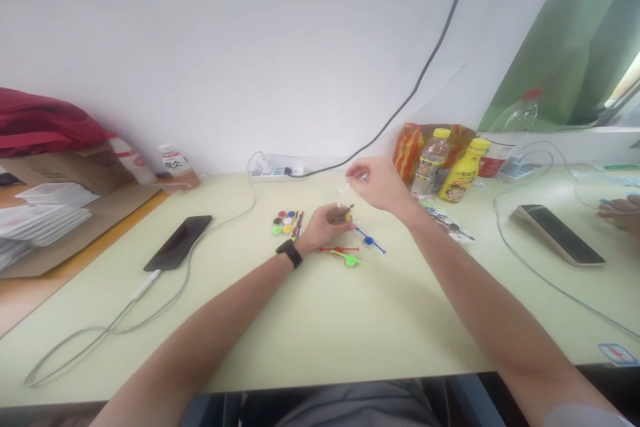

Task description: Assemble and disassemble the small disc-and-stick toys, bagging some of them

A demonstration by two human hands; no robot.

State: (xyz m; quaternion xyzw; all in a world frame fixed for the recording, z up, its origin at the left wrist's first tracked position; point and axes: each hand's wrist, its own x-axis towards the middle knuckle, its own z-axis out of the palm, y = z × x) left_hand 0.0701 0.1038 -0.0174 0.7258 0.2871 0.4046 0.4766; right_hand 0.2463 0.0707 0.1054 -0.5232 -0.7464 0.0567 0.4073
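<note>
My left hand [327,225], with a black watch on its wrist, is closed low over the table around a small black stick [349,209]. A bit of yellow shows between its fingers. My right hand [383,185] is raised just above, its fingertips pinched on a translucent piece that looks like a small clear plastic bag [345,196]. Close to my left hand lie a blue stick with a round disc [369,241], a red one [339,251] and a green one [351,261]. Several coloured round discs [287,221] and thin sticks [299,221] sit left of it.
Packaged pieces [447,221] lie beneath my right forearm. Behind stand a yellow bottle [461,173] and a clear bottle [430,163]. A phone [179,243] with a white cable is at left, a dark-topped device [560,233] at right. Another person's hand [623,210] is at the right edge.
</note>
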